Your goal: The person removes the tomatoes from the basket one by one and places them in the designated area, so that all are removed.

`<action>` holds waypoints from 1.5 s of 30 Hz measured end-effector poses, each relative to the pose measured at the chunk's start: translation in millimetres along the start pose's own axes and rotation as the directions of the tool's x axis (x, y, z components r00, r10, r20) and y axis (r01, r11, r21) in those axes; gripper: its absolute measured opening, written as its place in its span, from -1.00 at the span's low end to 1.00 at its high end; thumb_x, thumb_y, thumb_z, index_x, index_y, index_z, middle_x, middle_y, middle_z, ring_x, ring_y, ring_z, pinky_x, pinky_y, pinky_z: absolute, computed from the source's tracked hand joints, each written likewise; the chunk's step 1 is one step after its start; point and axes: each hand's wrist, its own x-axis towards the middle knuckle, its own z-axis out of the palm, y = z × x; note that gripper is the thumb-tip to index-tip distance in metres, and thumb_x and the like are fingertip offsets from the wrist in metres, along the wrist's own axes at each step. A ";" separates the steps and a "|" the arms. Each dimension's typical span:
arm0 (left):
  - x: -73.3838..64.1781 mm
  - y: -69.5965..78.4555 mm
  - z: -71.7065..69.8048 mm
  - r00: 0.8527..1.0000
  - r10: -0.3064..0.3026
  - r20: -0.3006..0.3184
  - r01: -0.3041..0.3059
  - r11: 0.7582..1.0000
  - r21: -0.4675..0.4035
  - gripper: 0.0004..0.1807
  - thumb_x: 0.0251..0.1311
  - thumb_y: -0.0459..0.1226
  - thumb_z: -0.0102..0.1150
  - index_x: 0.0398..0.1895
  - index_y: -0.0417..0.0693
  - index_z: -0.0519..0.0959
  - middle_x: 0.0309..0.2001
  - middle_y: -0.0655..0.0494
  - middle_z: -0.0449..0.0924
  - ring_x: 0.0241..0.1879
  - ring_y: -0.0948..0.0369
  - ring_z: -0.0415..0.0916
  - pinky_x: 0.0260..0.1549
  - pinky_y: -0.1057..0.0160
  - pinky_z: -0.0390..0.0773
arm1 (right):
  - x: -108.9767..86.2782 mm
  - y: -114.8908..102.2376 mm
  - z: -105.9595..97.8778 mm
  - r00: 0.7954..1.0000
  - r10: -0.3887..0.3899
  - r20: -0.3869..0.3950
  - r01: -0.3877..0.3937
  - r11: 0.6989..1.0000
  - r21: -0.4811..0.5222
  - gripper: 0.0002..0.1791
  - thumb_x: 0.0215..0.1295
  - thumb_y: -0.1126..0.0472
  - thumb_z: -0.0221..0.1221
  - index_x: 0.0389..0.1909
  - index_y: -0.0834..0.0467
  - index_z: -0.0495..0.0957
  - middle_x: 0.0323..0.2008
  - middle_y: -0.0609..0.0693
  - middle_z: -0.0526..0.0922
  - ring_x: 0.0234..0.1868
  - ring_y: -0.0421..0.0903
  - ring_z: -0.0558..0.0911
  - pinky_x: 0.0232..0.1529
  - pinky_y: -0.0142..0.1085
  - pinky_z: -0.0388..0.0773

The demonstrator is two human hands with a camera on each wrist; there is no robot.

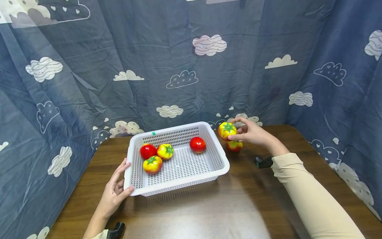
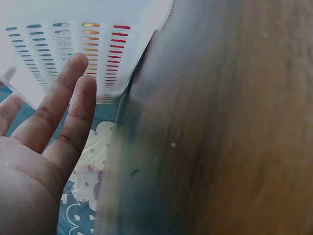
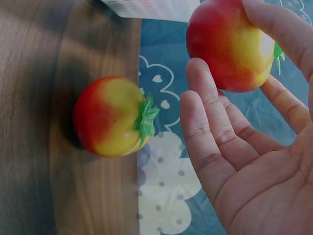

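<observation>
A white plastic basket with slotted walls stands on the table. My left hand holds its left rim, thumb and index finger over the edge; two other fingers extend along the outer wall in the left wrist view. Beside the basket's right end, my right hand grips a red-and-yellow tomato with a green leafy top, raised off the table. Below it another tomato lies on the wood. Inside the basket, a red tomato and two yellowish tomatoes cluster left; another red tomato lies right.
The brown wooden table extends under everything. A blue cloud-patterned curtain hangs behind the table and along both sides. The table's far edge runs close behind the basket.
</observation>
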 end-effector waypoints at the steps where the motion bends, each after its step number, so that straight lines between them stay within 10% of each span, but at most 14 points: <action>1: 0.1 0.0 -0.1 1.000 0.000 -0.001 0.000 1.000 0.000 -0.15 0.24 -0.63 0.21 0.62 -0.30 0.22 0.76 -0.05 -0.06 0.14 0.23 0.73 -0.04 0.32 0.78 | -0.3 0.9 -0.5 1.000 0.004 -0.002 -0.004 1.000 0.007 -0.21 0.35 0.14 0.47 0.49 0.17 0.31 -0.11 0.24 0.76 -0.10 0.05 0.72 -0.14 -0.32 0.75; 45: 0.7 -0.8 -0.4 0.999 -0.030 -0.019 0.031 0.999 0.028 -0.15 0.23 -0.60 0.23 0.63 -0.26 0.24 0.76 -0.12 -0.09 0.17 0.30 0.70 -0.01 0.35 0.76 | -9.9 47.5 -21.2 0.993 0.113 -0.039 -0.114 0.993 -0.035 -0.13 0.44 0.03 0.40 0.59 0.20 0.19 0.07 0.40 0.72 -0.14 -0.01 0.81 -0.13 -0.30 0.79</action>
